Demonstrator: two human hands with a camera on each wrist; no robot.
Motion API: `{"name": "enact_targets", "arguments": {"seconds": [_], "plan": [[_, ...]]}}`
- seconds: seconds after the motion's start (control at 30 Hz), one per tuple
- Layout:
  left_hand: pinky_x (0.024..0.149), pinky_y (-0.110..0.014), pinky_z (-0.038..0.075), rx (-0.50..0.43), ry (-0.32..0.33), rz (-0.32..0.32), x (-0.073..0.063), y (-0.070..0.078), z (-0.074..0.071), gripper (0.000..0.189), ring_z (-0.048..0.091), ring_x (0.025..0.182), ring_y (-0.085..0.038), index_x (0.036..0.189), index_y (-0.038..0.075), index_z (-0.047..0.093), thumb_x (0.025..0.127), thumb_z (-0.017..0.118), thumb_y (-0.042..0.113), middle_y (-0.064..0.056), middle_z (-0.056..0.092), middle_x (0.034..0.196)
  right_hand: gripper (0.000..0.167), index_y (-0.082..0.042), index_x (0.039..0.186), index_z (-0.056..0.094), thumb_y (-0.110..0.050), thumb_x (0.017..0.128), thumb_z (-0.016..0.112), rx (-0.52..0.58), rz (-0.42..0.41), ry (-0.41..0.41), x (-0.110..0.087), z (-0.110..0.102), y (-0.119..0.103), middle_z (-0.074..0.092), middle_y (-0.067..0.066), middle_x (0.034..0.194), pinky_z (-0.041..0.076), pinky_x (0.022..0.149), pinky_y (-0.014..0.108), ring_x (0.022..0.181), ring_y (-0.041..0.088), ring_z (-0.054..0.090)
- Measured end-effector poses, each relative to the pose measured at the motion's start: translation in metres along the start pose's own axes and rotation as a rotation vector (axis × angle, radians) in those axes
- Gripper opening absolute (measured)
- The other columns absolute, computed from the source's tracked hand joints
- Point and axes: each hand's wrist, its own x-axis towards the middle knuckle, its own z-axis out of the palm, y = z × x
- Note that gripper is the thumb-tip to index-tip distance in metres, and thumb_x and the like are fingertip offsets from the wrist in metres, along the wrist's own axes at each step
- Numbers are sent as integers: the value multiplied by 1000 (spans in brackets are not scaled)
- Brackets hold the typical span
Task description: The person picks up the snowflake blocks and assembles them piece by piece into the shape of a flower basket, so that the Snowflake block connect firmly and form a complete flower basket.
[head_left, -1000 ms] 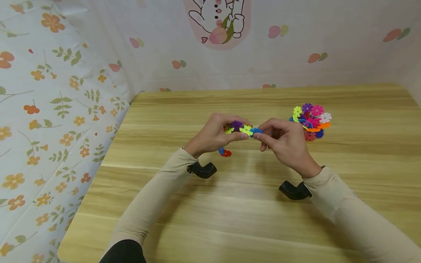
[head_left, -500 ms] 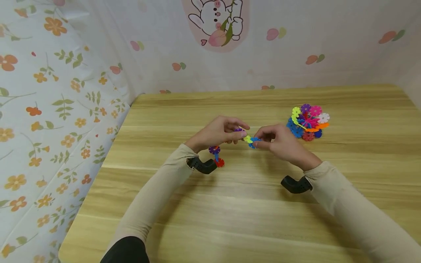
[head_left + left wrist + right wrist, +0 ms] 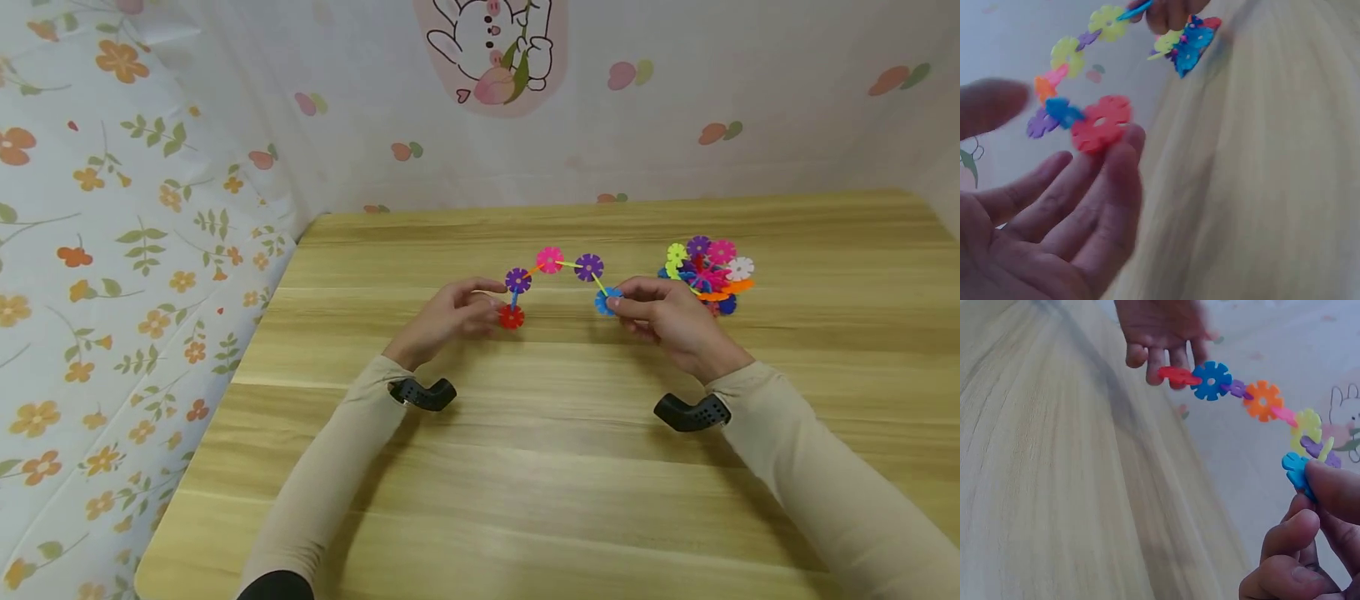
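A chain of flower-shaped interlocking plastic discs arches between the hands in the head view, with a pink disc (image 3: 550, 260) at its top. My right hand (image 3: 678, 325) pinches the light blue disc (image 3: 604, 302) at one end between thumb and fingers. At the other end is a red disc (image 3: 1102, 124), which lies at the fingertips of my left hand (image 3: 448, 318). The left fingers are nearly straight, and the thumb stands apart from the disc in the left wrist view. Purple, orange, yellow and blue discs make up the span between.
A cluster of joined discs (image 3: 708, 275) in many colours sits on the wooden table (image 3: 480, 492) behind the right hand. Beyond the table's back edge hangs a patterned white cloth (image 3: 360, 92), and a floral cloth (image 3: 150, 250) drapes down at the left.
The chain, earlier bunched between both hands, now spreads out in an arc. My left hand has let go of its middle and moved left to the red end; the right keeps the light blue disc.
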Motion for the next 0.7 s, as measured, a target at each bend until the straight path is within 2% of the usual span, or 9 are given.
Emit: {"name": "enact_targets", "arguments": {"seconds": [0.1, 0.23, 0.33, 0.43, 0.53, 0.63, 0.7], "plan": [[91, -34, 60, 88, 28, 43, 0, -6, 3, 37, 70, 100, -19, 134, 2, 57, 97, 62, 6, -17, 66, 119, 7, -16, 101, 67, -22, 99, 64, -29, 24, 7, 3, 0, 0, 61, -9, 79, 47, 61, 22, 69, 9, 53], [82, -25, 59, 213, 149, 91, 10, -8, 8, 27, 71, 94, -18, 120, 1, 65, 93, 67, 3, -17, 70, 111, 23, -8, 112, 60, -25, 98, 66, -184, 44, 35, 17, 4, 0, 63, -10, 82, 51, 63, 22, 70, 8, 55], [76, -22, 58, 289, 238, 81, 23, -11, 9, 21, 72, 89, -18, 112, 2, 70, 91, 71, 5, -17, 73, 106, 31, -2, 118, 56, -22, 97, 67, -326, 27, 86, 32, 7, 2, 64, -8, 80, 51, 62, 23, 67, 9, 56], [71, -20, 57, 343, 295, 51, 36, -16, 9, 18, 72, 84, -17, 107, 3, 72, 89, 74, 6, -16, 75, 101, 32, 2, 120, 58, -18, 96, 66, -468, -1, 133, 44, 11, 4, 68, 1, 81, 49, 61, 25, 65, 12, 57], [68, -21, 58, 326, 319, 19, 46, -18, 10, 17, 70, 76, -14, 104, 0, 72, 88, 74, 4, -16, 74, 97, 30, 2, 120, 61, -16, 96, 65, -577, -23, 160, 49, 14, 5, 71, 12, 89, 50, 63, 26, 66, 15, 61], [67, -21, 59, 315, 331, 13, 50, -18, 11, 16, 68, 70, -9, 103, -2, 70, 88, 74, 1, -17, 73, 95, 29, 1, 120, 63, -16, 97, 64, -626, -26, 170, 51, 16, 4, 72, 16, 95, 49, 66, 26, 68, 16, 64], [67, -24, 61, 305, 327, 16, 51, -17, 11, 17, 69, 68, -10, 104, -4, 69, 88, 73, -1, -19, 73, 96, 30, -1, 121, 63, -18, 97, 64, -661, -30, 172, 50, 16, 2, 73, 18, 99, 49, 69, 26, 70, 18, 66]]}}
